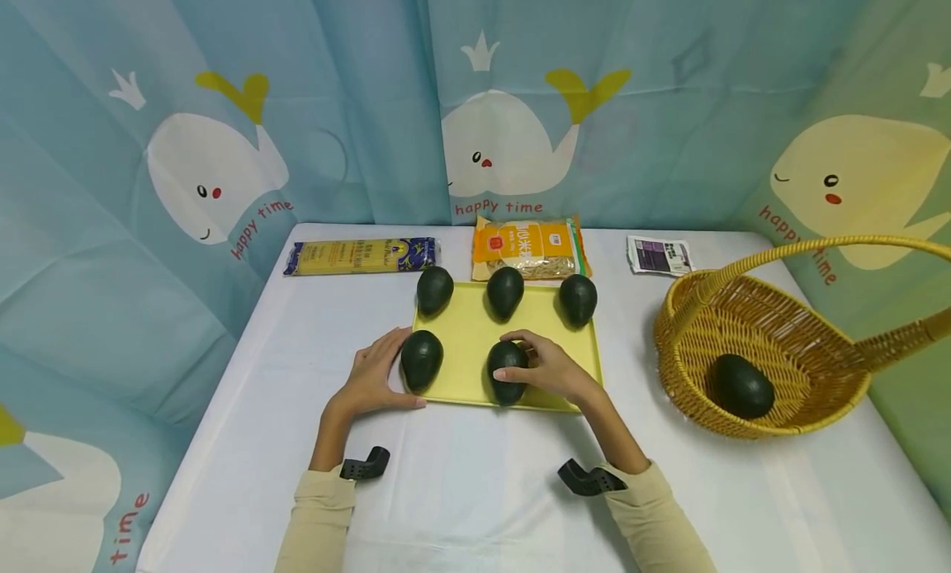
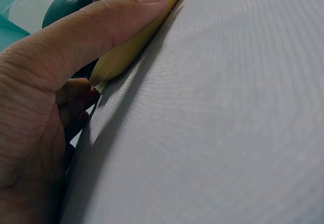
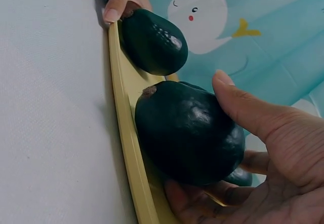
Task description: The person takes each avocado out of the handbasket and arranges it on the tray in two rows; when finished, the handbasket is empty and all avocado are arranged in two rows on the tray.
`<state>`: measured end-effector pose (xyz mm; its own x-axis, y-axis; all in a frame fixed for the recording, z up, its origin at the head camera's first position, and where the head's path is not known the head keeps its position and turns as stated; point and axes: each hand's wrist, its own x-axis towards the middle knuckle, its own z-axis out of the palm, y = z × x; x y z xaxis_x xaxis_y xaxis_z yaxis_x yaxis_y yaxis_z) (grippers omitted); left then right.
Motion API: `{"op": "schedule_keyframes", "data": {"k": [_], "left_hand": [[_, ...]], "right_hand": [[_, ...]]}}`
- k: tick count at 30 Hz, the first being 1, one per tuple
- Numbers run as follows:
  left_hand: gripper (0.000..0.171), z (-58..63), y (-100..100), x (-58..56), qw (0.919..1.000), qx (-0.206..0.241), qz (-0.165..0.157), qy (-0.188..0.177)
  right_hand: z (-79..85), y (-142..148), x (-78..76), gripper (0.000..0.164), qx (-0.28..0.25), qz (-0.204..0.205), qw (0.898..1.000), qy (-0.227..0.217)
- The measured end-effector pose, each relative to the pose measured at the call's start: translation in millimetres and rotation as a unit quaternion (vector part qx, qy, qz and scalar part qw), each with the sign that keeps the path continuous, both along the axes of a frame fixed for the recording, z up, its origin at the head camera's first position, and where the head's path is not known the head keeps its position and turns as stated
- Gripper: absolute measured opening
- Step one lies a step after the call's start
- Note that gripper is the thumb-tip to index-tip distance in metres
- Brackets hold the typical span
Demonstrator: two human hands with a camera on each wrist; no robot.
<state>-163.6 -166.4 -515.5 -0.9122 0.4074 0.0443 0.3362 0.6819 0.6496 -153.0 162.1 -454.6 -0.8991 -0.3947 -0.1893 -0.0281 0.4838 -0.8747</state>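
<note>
A yellow tray (image 1: 468,325) lies on the white-covered table with several dark green avocados on it. My right hand (image 1: 546,365) grips the front middle avocado (image 1: 508,383), thumb on one side and fingers round the other. In the right wrist view this avocado (image 3: 190,133) sits low, close over the tray floor, its stem end toward the front rim. My left hand (image 1: 375,379) holds the tray's front left corner, thumb (image 2: 126,21) along the front rim and fingers by the left side. Beside it rests the front left avocado (image 1: 422,361). Three more avocados line the tray's back edge.
A wicker basket (image 1: 672,367) with a tall handle stands at the right, one avocado (image 1: 743,385) inside. Along the back lie a long yellow-and-blue packet (image 1: 360,257), an orange bag (image 1: 529,247) and a small purple-and-white packet (image 1: 659,256). A whale-print curtain (image 1: 379,102) hangs behind.
</note>
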Motion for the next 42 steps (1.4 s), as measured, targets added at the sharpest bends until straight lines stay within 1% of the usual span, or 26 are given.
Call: {"op": "schedule_keyframes", "data": {"k": [4, 14, 20, 28, 42], "left_hand": [[0.121, 0.9, 0.0, 0.5, 1.0, 0.0, 0.0, 0.002], [0.121, 5.0, -0.4, -0.2, 0.9999, 0.009, -0.002, 0.005], [0.12, 3.2, -0.9, -0.5, 1.0, 0.0, -0.001, 0.009], [0.121, 3.5, 0.8, -1.1, 1.0, 0.003, 0.0, 0.006], [0.121, -0.2, -0.6, 1.9, 1.0, -0.004, 0.002, 0.007]], "right_hand": [[2.3, -2.2, 1.4, 0.065, 0.004, -0.006, 1.0, 0.01], [5.9, -3.6, 3.9, 0.075, 0.012, -0.001, 1.0, 0.02], [6.1, -1.7, 4.0, 0.076, 0.017, 0.001, 1.0, 0.021], [8.0, -0.2, 4.9, 0.076, 0.015, 0.0, 1.0, 0.026], [2.2, 2.7, 6.1, 0.073, 0.007, -0.003, 1.0, 0.022]]}}
